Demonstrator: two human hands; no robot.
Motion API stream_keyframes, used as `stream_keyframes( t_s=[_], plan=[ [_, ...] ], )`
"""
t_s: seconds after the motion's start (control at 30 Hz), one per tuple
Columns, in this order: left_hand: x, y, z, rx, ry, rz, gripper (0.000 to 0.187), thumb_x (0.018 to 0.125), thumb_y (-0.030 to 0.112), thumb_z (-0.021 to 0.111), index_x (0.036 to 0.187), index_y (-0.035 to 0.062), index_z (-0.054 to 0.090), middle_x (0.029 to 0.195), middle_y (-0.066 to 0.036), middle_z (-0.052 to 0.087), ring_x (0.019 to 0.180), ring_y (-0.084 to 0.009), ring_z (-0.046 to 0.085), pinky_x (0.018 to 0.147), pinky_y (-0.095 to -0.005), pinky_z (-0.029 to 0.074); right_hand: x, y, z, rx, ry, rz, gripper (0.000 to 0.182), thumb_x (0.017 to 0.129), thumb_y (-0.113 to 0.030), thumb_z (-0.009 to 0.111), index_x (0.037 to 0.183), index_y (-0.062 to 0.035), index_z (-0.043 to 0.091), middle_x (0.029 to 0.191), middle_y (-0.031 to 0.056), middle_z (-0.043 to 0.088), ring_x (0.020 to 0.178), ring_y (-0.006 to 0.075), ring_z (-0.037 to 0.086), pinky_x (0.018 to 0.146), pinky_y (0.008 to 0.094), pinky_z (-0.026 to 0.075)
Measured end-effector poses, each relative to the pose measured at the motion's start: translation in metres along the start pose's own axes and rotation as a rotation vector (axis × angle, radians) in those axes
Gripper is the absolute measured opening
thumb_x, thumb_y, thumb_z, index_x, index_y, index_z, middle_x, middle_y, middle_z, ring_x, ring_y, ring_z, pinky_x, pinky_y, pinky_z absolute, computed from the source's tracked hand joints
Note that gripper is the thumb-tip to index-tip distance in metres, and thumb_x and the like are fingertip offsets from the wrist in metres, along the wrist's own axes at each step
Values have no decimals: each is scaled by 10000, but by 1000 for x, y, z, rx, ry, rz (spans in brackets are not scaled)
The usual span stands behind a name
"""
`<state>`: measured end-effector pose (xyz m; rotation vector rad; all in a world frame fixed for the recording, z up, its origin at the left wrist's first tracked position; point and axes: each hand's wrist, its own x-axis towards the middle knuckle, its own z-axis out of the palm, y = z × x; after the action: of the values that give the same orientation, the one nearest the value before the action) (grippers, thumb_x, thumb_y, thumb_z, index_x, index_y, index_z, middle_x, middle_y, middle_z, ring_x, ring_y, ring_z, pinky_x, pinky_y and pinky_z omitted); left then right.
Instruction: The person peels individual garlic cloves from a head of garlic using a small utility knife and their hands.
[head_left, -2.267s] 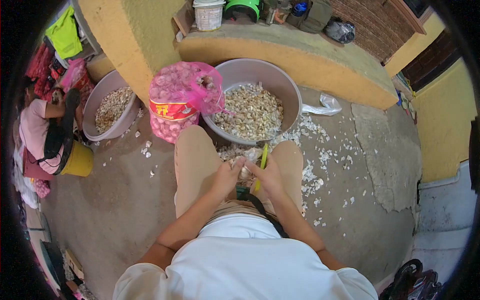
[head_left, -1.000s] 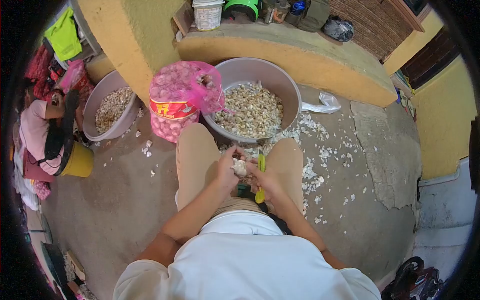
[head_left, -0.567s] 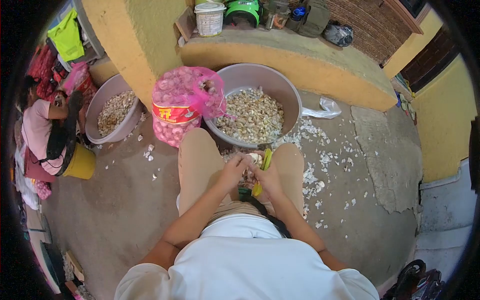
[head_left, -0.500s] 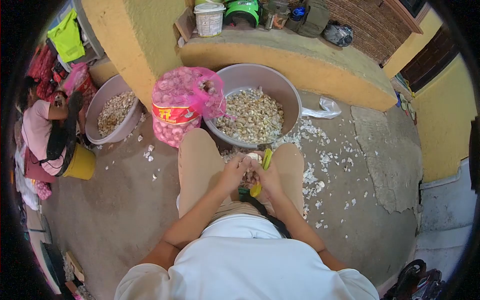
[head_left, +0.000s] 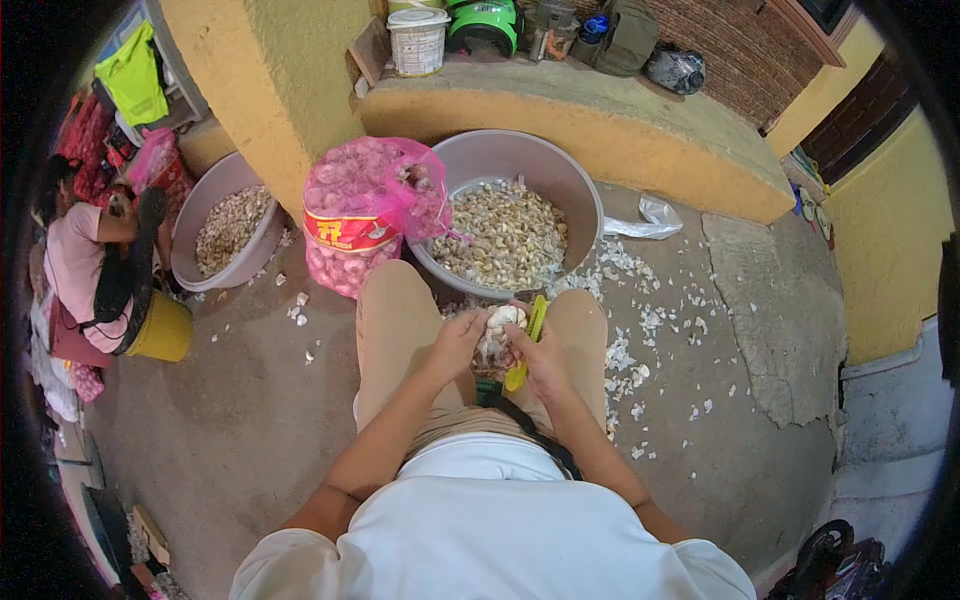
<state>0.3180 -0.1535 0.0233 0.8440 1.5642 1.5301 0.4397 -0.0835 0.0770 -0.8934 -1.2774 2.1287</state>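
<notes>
Between my knees, my left hand is closed on the side of a whitish garlic bulb. My right hand grips a yellow cutter knife, held upright along the bulb's right side; its blade cannot be made out. The right fingertips reach toward the bulb. Just beyond my knees stands a wide grey basin with many loose garlic cloves in it. A pink mesh sack of garlic leans by the basin's left side.
Papery garlic skins litter the floor to the right. At left, a person sits on a yellow bucket near another basin of cloves. A yellow ledge behind carries a white bucket and a green helmet.
My hands have moved slightly apart, so more of the garlic bulb shows between them. The cutter knife has shifted slightly with my right hand.
</notes>
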Motion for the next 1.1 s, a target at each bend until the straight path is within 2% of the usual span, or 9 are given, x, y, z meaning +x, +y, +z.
stream_keyframes(
  t_s=[0.1,0.2,0.3,0.4,0.5,0.6,0.8,1.0,1.1],
  plan=[
    [1,11,-3,226,7,-41,250,864,219,440,951,14,553,727,-113,571,660,-133,510,615,-265,409,2,4,-3,-49,-40,5,395,784,-129,582,1142,-41,441,720,20,530,493,71,453,442,205,404],
    [9,-5,-10,165,6,-140,188,855,168,441,894,9,534,682,-27,508,624,-95,450,567,-240,374,0,2,-2,18,-63,48,396,780,-134,588,1138,-38,449,722,22,533,492,72,455,449,201,402],
    [3,43,-16,402,-36,-279,180,831,144,467,932,6,525,711,-49,524,665,-117,489,601,-244,399,1,0,-4,-52,-58,45,410,773,-145,598,1139,-33,450,723,21,537,495,71,458,449,198,399],
    [7,30,-18,519,119,357,222,804,129,504,987,5,507,779,-52,545,732,-139,527,655,-254,426,4,-4,-7,-136,-58,33,418,767,-155,607,1132,-23,451,723,20,539,499,70,462,448,198,399],
    [9,44,-21,276,-94,313,287,777,120,554,1032,3,487,849,-61,558,793,-150,542,697,-259,438,5,-13,-6,-220,-56,30,419,771,-150,601,1135,-10,448,715,14,527,526,63,456,463,195,396],
    [4,69,-15,316,-197,59,340,751,114,598,1048,-4,482,859,-64,559,793,-128,539,684,-252,441,8,-11,-8,-256,-70,-2,405,761,-152,613,1106,-4,461,716,15,531,517,61,455,452,196,388],
    [14,55,-19,175,-217,-94,358,716,93,624,1025,-23,489,840,-58,553,753,-96,536,627,-231,446,11,-7,-9,-254,-57,-20,377,753,-156,623,1067,-5,480,684,-1,522,509,58,455,438,193,377],
    [4,86,-7,491,-114,120,330,657,104,625,932,-61,546,730,-115,593,657,-136,566,602,-258,457,6,-18,-4,-324,-60,26,320,781,-142,588,1050,10,505,691,5,519,529,66,443,475,204,391],
    [3,88,-5,540,-96,131,311,653,122,626,900,-58,569,714,-140,599,631,-156,571,599,-267,460,4,-23,-1,-343,-62,17,303,785,-143,584,1035,11,509,672,4,513,528,69,449,474,206,392]
  ],
)
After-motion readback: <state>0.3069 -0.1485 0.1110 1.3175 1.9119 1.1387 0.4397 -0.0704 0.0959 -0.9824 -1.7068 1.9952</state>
